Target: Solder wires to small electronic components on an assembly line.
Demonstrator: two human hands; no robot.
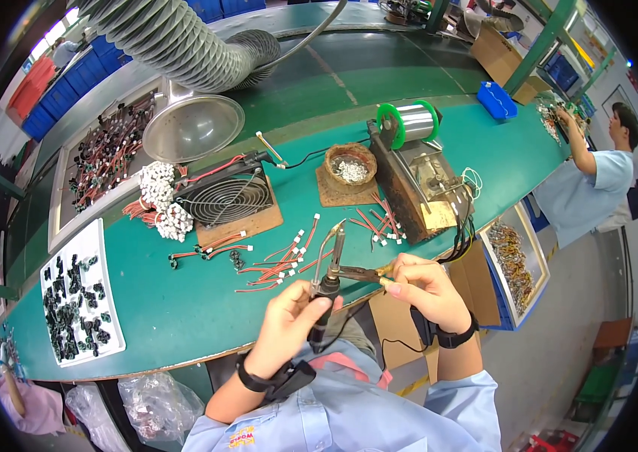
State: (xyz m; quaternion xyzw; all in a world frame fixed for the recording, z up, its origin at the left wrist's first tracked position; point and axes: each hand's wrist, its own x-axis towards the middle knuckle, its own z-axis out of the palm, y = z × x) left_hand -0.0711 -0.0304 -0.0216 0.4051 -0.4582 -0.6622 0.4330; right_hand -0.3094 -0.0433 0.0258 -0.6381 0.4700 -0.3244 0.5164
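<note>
My left hand point(289, 320) is wrapped round the black handle of a soldering iron point(338, 247), its metal tip pointing up and a thin bent tube running alongside. My right hand point(426, 292) grips a pair of pliers point(360, 274). The plier jaws meet the iron's metal collar just above the handle; whether they are clamped on it I cannot tell. On the bench beyond lie loose red wire leads with white connectors point(289, 264), left of the iron, and another small bunch of leads point(388, 222) to its right.
A fan point(230, 202), a round pot point(350, 164) and a solder spool stand point(409, 126) line the green bench. At left is a white tray of small black parts point(111, 331). A fume hood point(194, 128) hangs above. A co-worker point(594, 177) sits at right.
</note>
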